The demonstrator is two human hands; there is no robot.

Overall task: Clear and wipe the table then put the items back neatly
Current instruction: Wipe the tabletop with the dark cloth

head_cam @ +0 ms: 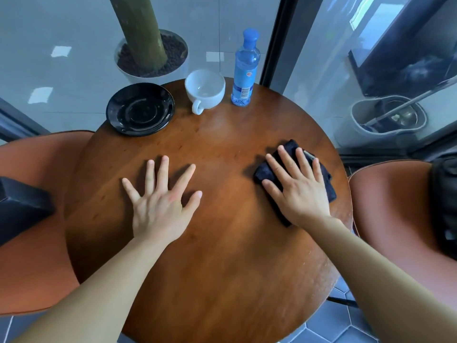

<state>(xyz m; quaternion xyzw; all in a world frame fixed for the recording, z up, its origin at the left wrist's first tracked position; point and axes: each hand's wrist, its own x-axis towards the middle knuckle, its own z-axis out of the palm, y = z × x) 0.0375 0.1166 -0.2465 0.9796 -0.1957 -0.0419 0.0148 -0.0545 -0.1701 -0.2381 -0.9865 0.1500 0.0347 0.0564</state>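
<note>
Head view, one frame.

Worktop [222, 256]: round, brown wood, seen from above.

Left hand [160, 206]: lies palm down on the bare wood, left of centre, fingers straight and spread wide; holds nothing.

Right hand [300, 191]: palm down on the right side of the worktop, fingers straight and slightly spread, pressing flat on the cloth; no finger curls round it.

Cloth [326, 179]: dark, folded or bunched, lying on the wood under the right hand near the right edge; its corners show beyond the fingertips and beside the wrist.

Saucer [140, 109]: black, glossy, at the far left edge of the worktop, nothing on it.

Cup [205, 89]: white, wide, upright at the far edge, just right of the saucer and apart from it; handle turned toward the near side; looks empty.

Bottle [245, 70]: clear blue plastic with blue cap and label, upright at the far edge, just right of the cup.

Surroundings: orange-brown chair [32, 219] to the left and another [395, 219] to the right; white planter [152, 55] with a trunk on the floor beyond the far edge; mop bucket [388, 117] behind glass, far right.
</note>
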